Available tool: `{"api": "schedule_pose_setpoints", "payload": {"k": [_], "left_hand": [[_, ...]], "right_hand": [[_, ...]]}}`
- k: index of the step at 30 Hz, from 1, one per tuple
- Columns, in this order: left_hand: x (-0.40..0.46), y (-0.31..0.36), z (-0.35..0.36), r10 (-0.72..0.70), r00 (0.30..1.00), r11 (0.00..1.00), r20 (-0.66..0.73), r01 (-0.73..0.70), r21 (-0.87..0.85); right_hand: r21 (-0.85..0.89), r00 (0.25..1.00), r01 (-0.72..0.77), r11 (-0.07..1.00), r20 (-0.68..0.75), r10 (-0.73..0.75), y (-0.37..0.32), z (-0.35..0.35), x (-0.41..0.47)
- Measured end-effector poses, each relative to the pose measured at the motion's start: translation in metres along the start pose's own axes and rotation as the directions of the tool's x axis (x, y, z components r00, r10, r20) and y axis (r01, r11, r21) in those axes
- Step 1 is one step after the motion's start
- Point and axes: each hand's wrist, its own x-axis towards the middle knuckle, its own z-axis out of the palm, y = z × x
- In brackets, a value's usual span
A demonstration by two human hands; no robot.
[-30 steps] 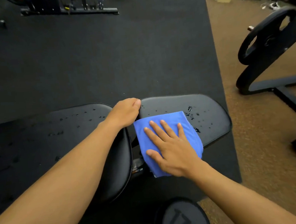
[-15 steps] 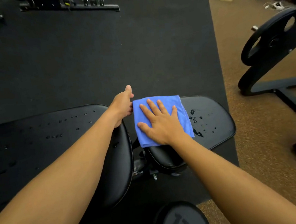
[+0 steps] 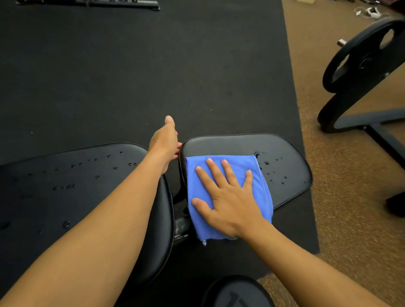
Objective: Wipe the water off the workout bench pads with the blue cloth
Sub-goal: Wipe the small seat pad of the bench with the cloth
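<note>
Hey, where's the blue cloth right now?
The blue cloth lies on the left part of the smaller bench pad, flat under the right hand, with water drops just right of it.

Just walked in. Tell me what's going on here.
A person is wiping a wet workout bench. The right hand presses the blue cloth flat on the small seat pad, where droplets remain to the cloth's right. The left hand rests at the gap beside the long back pad, also still beaded with water.

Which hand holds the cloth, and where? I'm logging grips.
Neither grips it: the right hand presses flat on the blue cloth; the left hand holds nothing.
</note>
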Motion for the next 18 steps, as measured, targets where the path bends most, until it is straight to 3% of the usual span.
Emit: {"api": "schedule_pose_setpoints", "payload": {"k": [11, 18], "left_hand": [[0.006, -0.007, 0.009, -0.005, 1.000, 1.000, -0.010, 0.005, -0.007], [-0.017, -0.009, 0.026, -0.012, 0.997, 0.998, -0.081, 0.007, -0.065]], "right_hand": [[0.040, 0.994, -0.105, 0.994, -0.025, 0.106, -0.002, -0.015, 0.084], [0.024, 0.996, -0.085, 0.996, -0.026, 0.085, 0.020, -0.008, 0.017]]}}
